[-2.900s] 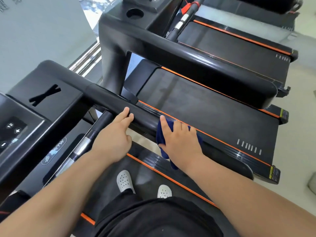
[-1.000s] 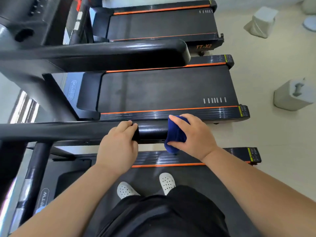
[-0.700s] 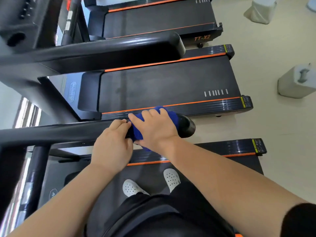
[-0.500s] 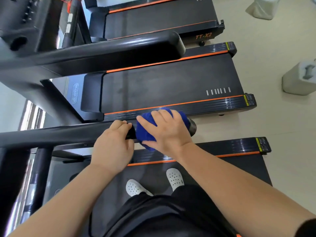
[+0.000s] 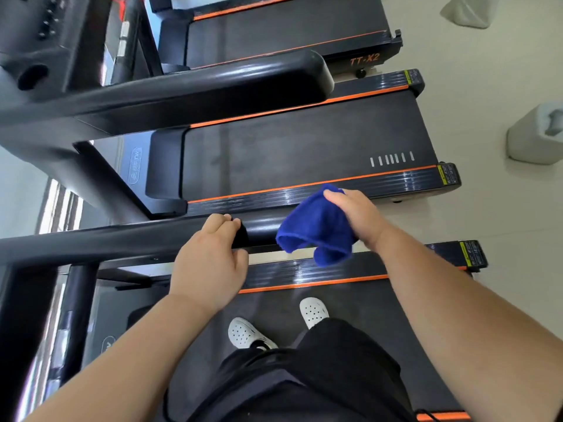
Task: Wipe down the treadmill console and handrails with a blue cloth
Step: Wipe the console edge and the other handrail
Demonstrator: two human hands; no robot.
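The black right handrail (image 5: 122,243) of my treadmill runs from the left edge towards the middle of the view. My left hand (image 5: 210,263) grips it near its free end, fingers curled over the top. My right hand (image 5: 359,219) holds the bunched blue cloth (image 5: 316,231) at the rail's end. The cloth hangs loosely and covers the rail's tip. The console is out of view.
A second treadmill (image 5: 289,147) lies parallel beyond the rail, its thick handrail (image 5: 213,83) above it. A third treadmill (image 5: 274,28) sits further back. Grey-white blocks (image 5: 533,135) stand on the pale floor at right. My feet (image 5: 277,325) stand on the belt.
My right hand slid the cloth outward along the rail to its end and has lifted, so the cloth now hangs loose. My left hand kept its grip on the rail.
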